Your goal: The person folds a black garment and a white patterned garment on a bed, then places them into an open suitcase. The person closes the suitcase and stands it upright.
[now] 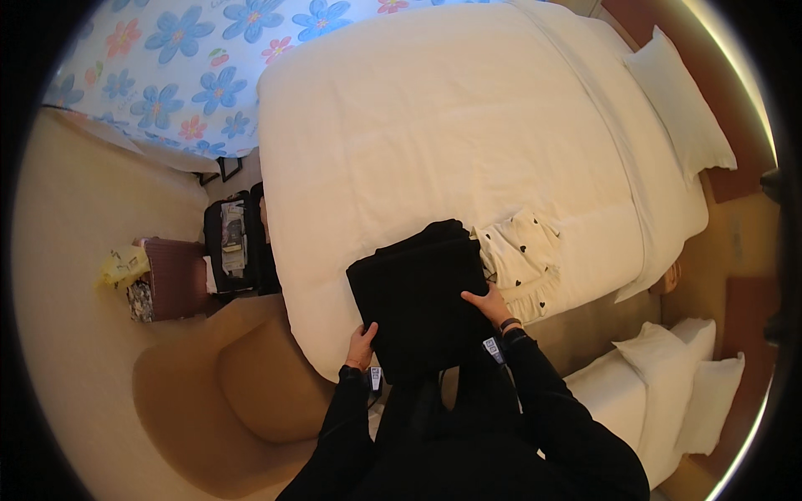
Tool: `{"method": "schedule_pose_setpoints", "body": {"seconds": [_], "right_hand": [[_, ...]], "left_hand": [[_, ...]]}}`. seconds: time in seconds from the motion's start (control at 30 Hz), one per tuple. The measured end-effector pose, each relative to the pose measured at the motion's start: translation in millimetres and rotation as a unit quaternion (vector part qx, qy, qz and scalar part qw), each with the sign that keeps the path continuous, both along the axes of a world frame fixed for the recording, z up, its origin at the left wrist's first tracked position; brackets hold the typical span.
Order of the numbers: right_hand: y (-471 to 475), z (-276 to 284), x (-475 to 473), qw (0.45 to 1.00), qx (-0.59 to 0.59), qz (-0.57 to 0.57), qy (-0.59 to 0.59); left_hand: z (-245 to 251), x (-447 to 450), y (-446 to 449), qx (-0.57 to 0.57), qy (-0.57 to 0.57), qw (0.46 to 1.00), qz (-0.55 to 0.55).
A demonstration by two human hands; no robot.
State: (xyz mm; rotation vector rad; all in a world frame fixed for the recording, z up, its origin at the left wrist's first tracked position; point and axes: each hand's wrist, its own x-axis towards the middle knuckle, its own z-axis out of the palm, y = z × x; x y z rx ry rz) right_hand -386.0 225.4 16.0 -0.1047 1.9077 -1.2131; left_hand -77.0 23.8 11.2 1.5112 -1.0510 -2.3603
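A folded black cloth garment [423, 294] is held between my two hands at the near edge of the bed. My left hand [361, 346] grips its left side, thumb on top and fingers hidden underneath. On the opposite side, my right hand [490, 304] clasps the edge the same way. Just right of the black bundle, a cream cloth with black hearts and a ruffled edge [523, 250] lies on the white bed cover [438, 138]. Whether the bundle rests on the bed or is lifted cannot be told.
At left stand a brown armchair [269, 376], an open black suitcase [216, 250] and a maroon ribbed bin or box [178, 275] with a yellow plastic bag [125, 266]. A floral curtain [156, 75] hangs behind. A second bed [611, 388] with pillows is at lower right.
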Motion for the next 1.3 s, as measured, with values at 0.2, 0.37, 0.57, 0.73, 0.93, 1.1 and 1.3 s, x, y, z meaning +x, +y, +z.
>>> {"method": "schedule_pose_setpoints", "body": {"seconds": [0.2, 0.37, 0.57, 0.73, 0.93, 1.1, 1.3], "right_hand": [[-12.2, 24.7, -9.4, 0.983, -0.072, 0.035, -0.165], [-15.6, 53.9, -2.3, 0.946, -0.036, -0.001, -0.321], [2.3, 70.4, 45.9, 0.927, -0.052, 0.003, -0.371], [4.6, 76.0, 68.5, 0.915, -0.037, 0.053, -0.398], [-22.8, 92.4, 87.0, 0.901, -0.066, 0.108, -0.415], [-48.0, 114.8, 117.8, 0.897, -0.113, 0.164, -0.394], [-81.8, 140.5, 151.0, 0.902, -0.147, 0.174, -0.368]], "left_hand": [[-1.8, -9.8, -14.9, 0.054, 0.114, 0.992, 0.013], [17.4, 14.0, -26.2, 0.130, 0.110, 0.985, 0.005], [60.3, 73.6, -8.1, 0.092, 0.158, 0.983, -0.014], [79.6, 116.2, 27.7, 0.068, 0.154, 0.985, 0.027], [113.8, 154.8, 59.1, 0.073, 0.174, 0.977, 0.098], [135.8, 183.9, 68.9, 0.038, 0.118, 0.985, 0.119], [142.2, 204.9, 50.8, 0.033, 0.128, 0.984, 0.122]]}}
